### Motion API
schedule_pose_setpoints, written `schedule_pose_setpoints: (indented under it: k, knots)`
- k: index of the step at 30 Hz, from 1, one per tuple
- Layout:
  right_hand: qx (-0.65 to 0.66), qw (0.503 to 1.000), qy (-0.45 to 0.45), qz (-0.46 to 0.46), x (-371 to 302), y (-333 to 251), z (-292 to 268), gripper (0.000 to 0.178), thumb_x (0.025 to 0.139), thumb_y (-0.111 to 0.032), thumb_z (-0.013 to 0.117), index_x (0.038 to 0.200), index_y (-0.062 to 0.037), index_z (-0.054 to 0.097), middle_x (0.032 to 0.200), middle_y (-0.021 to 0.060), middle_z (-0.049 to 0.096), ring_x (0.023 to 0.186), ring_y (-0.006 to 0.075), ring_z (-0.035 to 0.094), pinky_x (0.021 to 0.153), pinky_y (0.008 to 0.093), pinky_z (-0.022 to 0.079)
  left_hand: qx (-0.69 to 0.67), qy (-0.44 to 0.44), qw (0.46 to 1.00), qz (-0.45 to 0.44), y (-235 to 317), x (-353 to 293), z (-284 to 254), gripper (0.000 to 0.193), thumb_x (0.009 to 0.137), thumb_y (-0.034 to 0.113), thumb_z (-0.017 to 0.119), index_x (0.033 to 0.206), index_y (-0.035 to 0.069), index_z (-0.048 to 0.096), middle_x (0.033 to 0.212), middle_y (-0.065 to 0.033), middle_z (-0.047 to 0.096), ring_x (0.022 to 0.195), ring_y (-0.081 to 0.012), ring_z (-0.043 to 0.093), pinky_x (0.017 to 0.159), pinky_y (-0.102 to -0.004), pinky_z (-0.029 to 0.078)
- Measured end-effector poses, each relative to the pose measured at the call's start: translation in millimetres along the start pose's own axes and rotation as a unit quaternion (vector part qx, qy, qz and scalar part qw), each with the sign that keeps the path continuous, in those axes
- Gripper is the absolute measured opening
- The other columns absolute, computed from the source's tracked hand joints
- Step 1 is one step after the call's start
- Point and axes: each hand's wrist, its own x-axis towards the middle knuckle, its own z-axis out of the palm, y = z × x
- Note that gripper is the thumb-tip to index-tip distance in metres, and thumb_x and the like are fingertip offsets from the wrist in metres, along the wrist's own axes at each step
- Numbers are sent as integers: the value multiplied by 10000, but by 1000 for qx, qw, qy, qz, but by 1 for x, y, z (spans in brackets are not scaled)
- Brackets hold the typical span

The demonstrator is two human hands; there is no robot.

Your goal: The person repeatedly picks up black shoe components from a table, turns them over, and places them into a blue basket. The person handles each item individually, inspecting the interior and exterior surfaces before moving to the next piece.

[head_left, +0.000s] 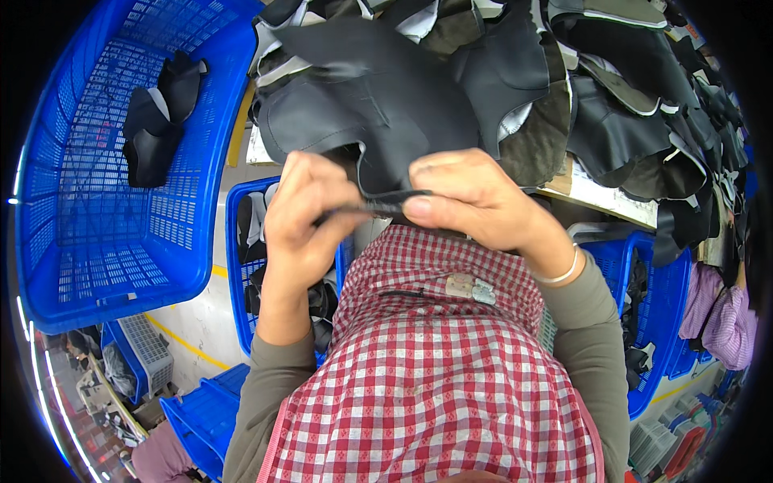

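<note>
A large black leather piece (403, 101) with a stitched line and a curved cut-out lies over the near edge of a worktable, its near edge raised in front of my apron. My right hand (475, 197) pinches this edge between thumb and fingers. On the other side of the cut-out, my left hand (308, 211) is closed on the same edge, its fingers slightly smeared by motion. Between the hands runs a narrow, dark folded strip of the piece. What lies under my left fingers is partly hidden.
More black leather pieces (620, 121) with pale and brown undersides are heaped across the table (600, 193). At left stands a big blue crate (121, 302) with a few black pieces inside. Other blue crates (648, 322) sit below the table. At far right is another person's checked sleeve (729, 326).
</note>
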Motion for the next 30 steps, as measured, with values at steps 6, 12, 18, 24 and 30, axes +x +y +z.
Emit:
schedule_pose_setpoints:
  k: [6,12,18,24,30]
  knots:
    - [543,772,332,0,-47,-3,-39,424,1100,-297,509,692,-202,445,536,-111,368,497,20,342,496,219,345,-26,18,998,51,0,-12,-24,295,563,-25,649,842,49,712,840,-70,607,821,-272,546,771,-390,457]
    - [417,845,290,166,-102,17,-32,754,1055,-657,408,1058,23,734,692,-32,596,579,47,468,542,202,369,-25,36,999,32,-12,20,-20,286,669,-81,810,921,31,731,868,-46,607,864,-211,567,747,-318,447]
    - [308,912,177,204,-117,29,30,626,1068,-547,535,1329,5,678,1243,110,711,853,109,550,764,261,465,-23,-36,998,54,4,54,-10,268,659,-75,815,892,31,734,864,-37,596,866,-191,566,731,-306,444]
    - [404,859,260,175,-88,12,38,655,1093,-556,483,1282,41,676,1143,60,698,794,101,454,743,249,416,42,-86,992,77,29,61,5,285,651,-84,780,897,53,737,868,-37,550,865,-213,551,733,-321,442]
    - [281,857,356,246,-72,1,4,482,1020,-543,651,1027,-73,755,939,-22,705,710,54,412,650,237,309,113,-105,985,76,46,59,-1,290,648,-95,743,900,48,729,878,-48,543,870,-237,537,739,-340,443]
